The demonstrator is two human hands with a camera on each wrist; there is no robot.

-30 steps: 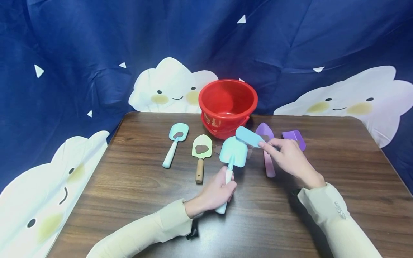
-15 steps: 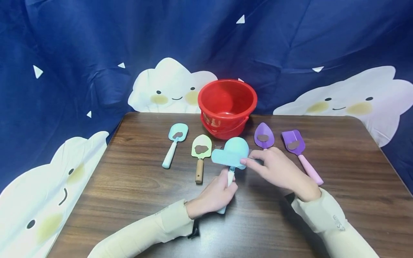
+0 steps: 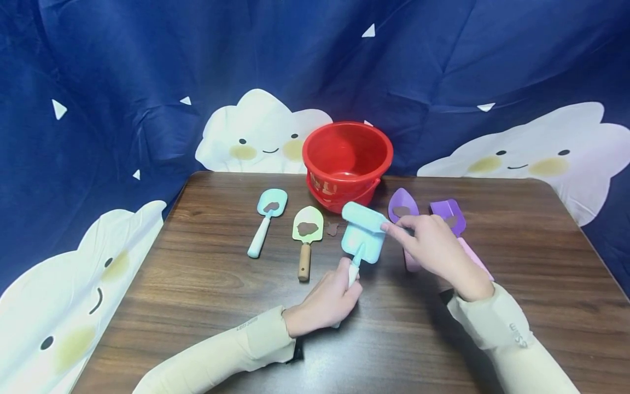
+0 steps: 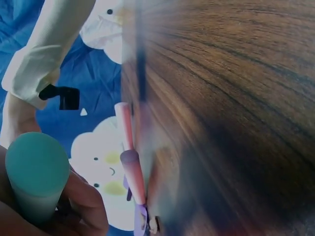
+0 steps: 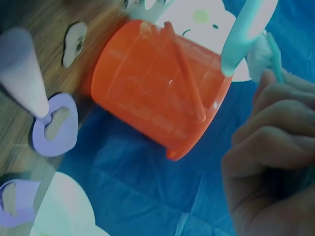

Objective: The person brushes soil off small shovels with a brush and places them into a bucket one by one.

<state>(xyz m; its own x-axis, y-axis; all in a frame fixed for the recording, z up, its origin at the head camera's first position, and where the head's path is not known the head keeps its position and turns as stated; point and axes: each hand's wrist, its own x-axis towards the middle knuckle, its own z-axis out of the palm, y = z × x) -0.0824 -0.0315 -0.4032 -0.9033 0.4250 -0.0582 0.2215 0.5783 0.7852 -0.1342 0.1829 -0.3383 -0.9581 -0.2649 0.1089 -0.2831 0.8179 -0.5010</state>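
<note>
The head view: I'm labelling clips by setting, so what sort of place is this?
Probably an indoor play or filming corner: a wood-grained table before a blue backdrop printed with smiling clouds, plus a red bucket and several small shovels.

The bucket (image 3: pixel 342 189) blocks beyond the held shovel (image 3: pixel 361 243); tabletop (image 3: pixel 206 238) leftward has room.

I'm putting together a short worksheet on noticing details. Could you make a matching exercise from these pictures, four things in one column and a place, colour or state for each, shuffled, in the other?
Things:
1. Bucket
2. Green scoop
3. Left hand
4. Right hand

Descriptions:
A. Grips a white handle
B. Red, standing towards the table's far edge
C. Holds a blue tool
D. Lies flat, with a brown handle

Pairs: 1-B, 2-D, 3-A, 4-C
</note>
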